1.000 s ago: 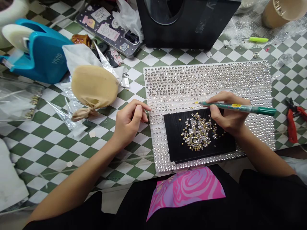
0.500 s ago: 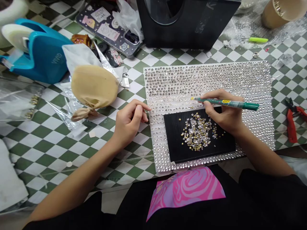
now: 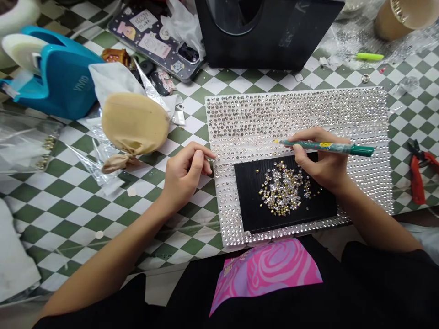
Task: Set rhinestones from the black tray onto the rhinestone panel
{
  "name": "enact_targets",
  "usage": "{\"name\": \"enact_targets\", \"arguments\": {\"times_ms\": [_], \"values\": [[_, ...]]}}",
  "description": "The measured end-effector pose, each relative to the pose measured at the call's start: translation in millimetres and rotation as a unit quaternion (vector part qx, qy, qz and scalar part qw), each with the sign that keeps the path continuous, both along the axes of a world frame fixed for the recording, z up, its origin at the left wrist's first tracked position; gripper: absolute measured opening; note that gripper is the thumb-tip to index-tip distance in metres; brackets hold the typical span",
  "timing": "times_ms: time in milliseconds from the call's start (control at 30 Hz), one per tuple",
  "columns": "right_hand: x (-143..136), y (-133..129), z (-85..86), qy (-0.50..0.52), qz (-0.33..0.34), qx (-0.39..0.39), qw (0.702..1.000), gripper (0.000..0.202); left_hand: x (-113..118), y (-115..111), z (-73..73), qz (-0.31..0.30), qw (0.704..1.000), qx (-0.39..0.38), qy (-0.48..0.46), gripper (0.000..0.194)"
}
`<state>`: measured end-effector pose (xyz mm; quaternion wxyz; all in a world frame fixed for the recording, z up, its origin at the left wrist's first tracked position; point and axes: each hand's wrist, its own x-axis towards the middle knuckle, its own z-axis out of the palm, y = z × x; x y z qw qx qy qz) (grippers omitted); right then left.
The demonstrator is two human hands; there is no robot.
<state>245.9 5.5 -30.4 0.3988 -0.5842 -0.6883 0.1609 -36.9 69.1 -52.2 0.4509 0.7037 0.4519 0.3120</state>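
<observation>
My right hand (image 3: 320,157) grips a green pen (image 3: 343,148) with a yellow tip. The tip is at a paler band of a white sheet (image 3: 260,145) covered in rows of clear rhinestones. Below the pen lies a black tray (image 3: 252,214), on top of the sheet, bearing a heap of loose rhinestones (image 3: 283,192), some clear side up and some gold. At the sheet's left edge rests my left hand (image 3: 187,171), loosely curled and holding nothing. Its index finger reaches out to touch the edge.
Left of the sheet lie a tan knotted pouch (image 3: 135,121) and a blue tape dispenser (image 3: 68,75). A phone in a stickered case (image 3: 154,39) and a black box (image 3: 254,50) stand behind. Red-handled pliers (image 3: 417,178), a yellow-green tool (image 3: 369,56) and a paper cup (image 3: 387,20) are on the right.
My right hand and the pen have shifted very slightly to the right. My left hand, the tray and the sheet look the same.
</observation>
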Motion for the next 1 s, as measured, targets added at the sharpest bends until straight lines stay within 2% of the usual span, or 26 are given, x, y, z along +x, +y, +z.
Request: {"name": "enact_targets", "arguments": {"times_ms": [300,567,767,833,1000], "values": [[3.6,-4.7,-1.9,0.057,0.013,0.034,0.998,0.016,0.6,1.0,0.0,0.000,1.000,0.005,0.004,0.026],[6.2,-4.9,1.6,0.068,0.128,0.018,0.989,0.018,-0.6,0.8,0.1,0.006,0.999,0.003,0.035,0.027],[4.7,-4.1,4.3,0.053,0.140,0.004,0.989,0.020,0.2,0.8,-1.4,0.006,1.000,-0.001,0.014,0.025],[4.8,-4.8,2.5,0.064,0.125,0.009,0.990,0.020,0.3,0.5,-1.3,0.005,1.000,0.001,0.008,0.025],[2.2,-2.7,-2.8,0.045,0.008,0.042,0.998,0.019,0.2,0.3,1.1,0.001,1.000,0.003,0.006,0.025]]}}
